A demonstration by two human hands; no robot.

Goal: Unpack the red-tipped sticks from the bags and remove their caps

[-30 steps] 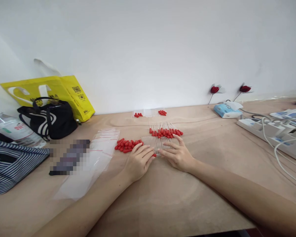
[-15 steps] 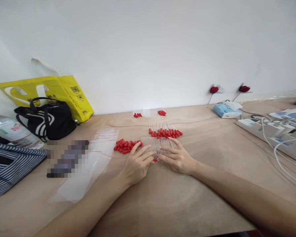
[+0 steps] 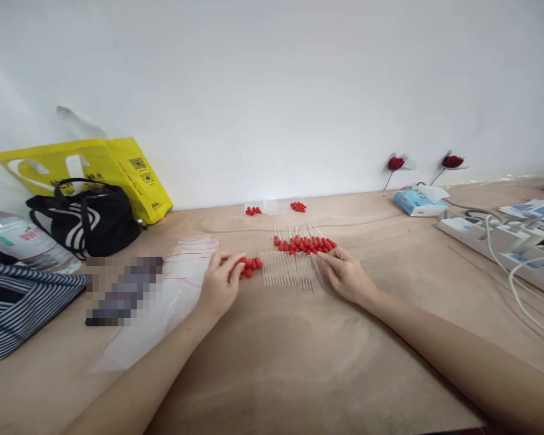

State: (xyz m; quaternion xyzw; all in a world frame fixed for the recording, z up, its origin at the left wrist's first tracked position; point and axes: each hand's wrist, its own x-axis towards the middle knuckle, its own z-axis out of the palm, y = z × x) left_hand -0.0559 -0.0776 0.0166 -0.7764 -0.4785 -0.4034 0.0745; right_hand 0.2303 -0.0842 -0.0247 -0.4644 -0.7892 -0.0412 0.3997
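Observation:
My left hand (image 3: 220, 284) lies on the pile of loose red caps (image 3: 251, 264), with its fingers curled over the left part of the pile. A row of clear thin tubes (image 3: 286, 269) lies flat on the wooden table (image 3: 299, 362) between my hands. My right hand (image 3: 347, 277) is at the row's right end, its fingers pinched together on the end tube. Just behind lies a second row of tubes fitted with red caps (image 3: 304, 243).
Clear zip bags (image 3: 181, 284) lie left of the caps, beside a blurred dark object (image 3: 124, 290). Black bag (image 3: 88, 217), yellow bag (image 3: 131, 172), bottle (image 3: 13, 238) and striped cloth (image 3: 22, 302) sit at left. Power strips with cables (image 3: 512, 248) and a blue pack (image 3: 419, 201) are at right.
Both hands left the middle of the clear tube row. My left hand slid left onto the red caps; my right hand moved to the row's right end.

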